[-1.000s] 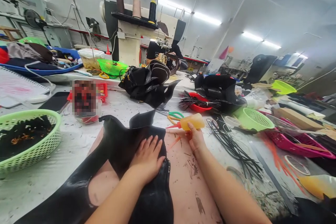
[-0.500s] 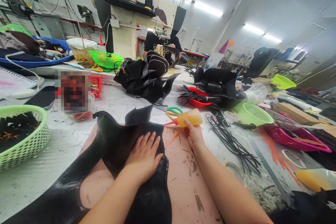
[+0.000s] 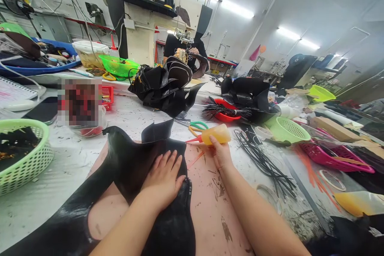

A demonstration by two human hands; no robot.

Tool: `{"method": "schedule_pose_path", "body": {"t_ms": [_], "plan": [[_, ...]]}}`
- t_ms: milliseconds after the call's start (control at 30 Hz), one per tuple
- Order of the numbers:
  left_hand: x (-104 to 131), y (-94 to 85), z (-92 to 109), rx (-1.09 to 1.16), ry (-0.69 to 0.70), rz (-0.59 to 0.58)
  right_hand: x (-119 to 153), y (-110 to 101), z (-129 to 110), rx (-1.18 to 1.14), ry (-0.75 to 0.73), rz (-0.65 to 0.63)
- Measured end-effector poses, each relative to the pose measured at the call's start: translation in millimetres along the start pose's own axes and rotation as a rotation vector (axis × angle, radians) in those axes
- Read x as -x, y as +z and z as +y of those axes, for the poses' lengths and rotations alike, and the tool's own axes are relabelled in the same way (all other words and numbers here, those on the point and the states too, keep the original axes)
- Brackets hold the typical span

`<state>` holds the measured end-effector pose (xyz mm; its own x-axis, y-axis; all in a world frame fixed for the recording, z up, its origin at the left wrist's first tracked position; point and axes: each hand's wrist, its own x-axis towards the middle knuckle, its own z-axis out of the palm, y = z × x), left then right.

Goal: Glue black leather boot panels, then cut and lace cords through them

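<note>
A black leather piece (image 3: 129, 164) lies across a pink board (image 3: 207, 208) on the table. My left hand (image 3: 163, 178) rests flat on the leather, fingers spread. In my right hand (image 3: 221, 154) is a squeeze bottle (image 3: 216, 134) of yellow liquid, tipped on its side. Its red nozzle points left and meets the upper right edge of the leather, though I cannot make out whether liquid is coming out. Just behind the bottle lie scissors (image 3: 198, 126) with green and orange handles. A thin orange strip (image 3: 196, 160) rests on the board below the nozzle.
Black cords (image 3: 264, 160) lie right of my right hand, and a second yellow-filled bottle (image 3: 357, 203) farther right. A green basket (image 3: 42, 156) stands at the left. Black leather parts (image 3: 168, 92) are heaped ahead, before a sewing machine (image 3: 141, 24) where another person (image 3: 174, 48) sits.
The whole view has shifted slightly left. Both hands, the bottle and the leather keep nearly the same places relative to each other.
</note>
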<state>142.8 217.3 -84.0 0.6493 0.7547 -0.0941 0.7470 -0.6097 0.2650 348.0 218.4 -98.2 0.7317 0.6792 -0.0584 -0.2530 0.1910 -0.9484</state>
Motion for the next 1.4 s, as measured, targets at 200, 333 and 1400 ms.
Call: {"method": "schedule_pose_path", "body": {"t_ms": [200,333,1400], "plan": [[0.3,0.1,-0.9,-0.006,0.006,-0.004,1.1,0.3,-1.4,-0.016,-0.025,-0.002],[-0.1,-2.5,0.5,-0.025,0.011,-0.016,0.0,0.1,0.1,-0.003,-0.024,-0.014],[-0.9,-1.9,2.1,-0.047,0.035,-0.033,21.6,-4.6,-5.9,0.042,0.009,-0.051]]}}
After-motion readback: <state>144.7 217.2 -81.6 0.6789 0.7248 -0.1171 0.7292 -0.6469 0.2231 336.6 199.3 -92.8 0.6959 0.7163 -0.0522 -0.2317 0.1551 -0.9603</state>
